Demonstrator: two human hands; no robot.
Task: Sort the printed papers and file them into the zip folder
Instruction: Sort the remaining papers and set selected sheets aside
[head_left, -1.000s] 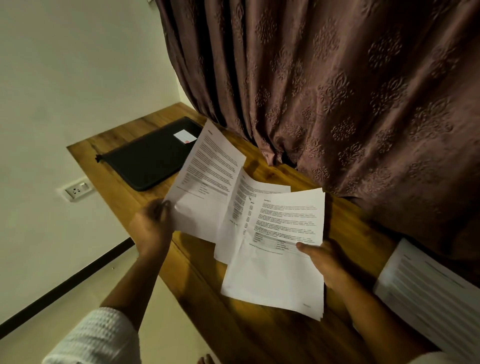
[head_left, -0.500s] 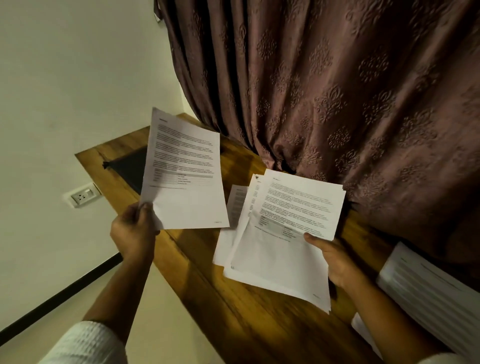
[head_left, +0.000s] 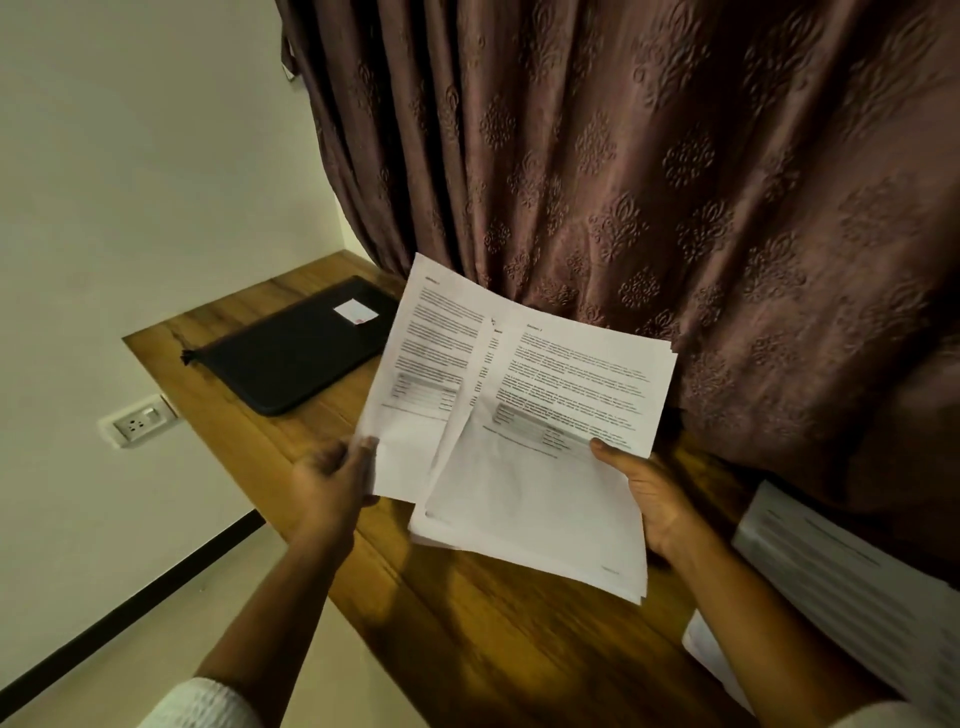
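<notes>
The left hand (head_left: 337, 478), pinching one sheet (head_left: 431, 353), has swung it back rightwards to overlap the stack (head_left: 561, 467) gripped by the right hand (head_left: 649, 493) (both above the table (head_left: 467, 623), folder (head_left: 296, 348) lying beyond).

A wooden desk (head_left: 467, 649) spreads beneath the grip and runs on past it to either side. Beyond the grip hangs a brown curtain (head_left: 675, 182) embossed with floral motifs, its folds reaching down to the desk's far edge. Well left of the grip, a white wall socket (head_left: 136, 423) sits on the pale wall (head_left: 130, 182), just beside the desk's edge. Nearer and lower, a black skirting board (head_left: 130, 608) borders the floor (head_left: 104, 675).
</notes>
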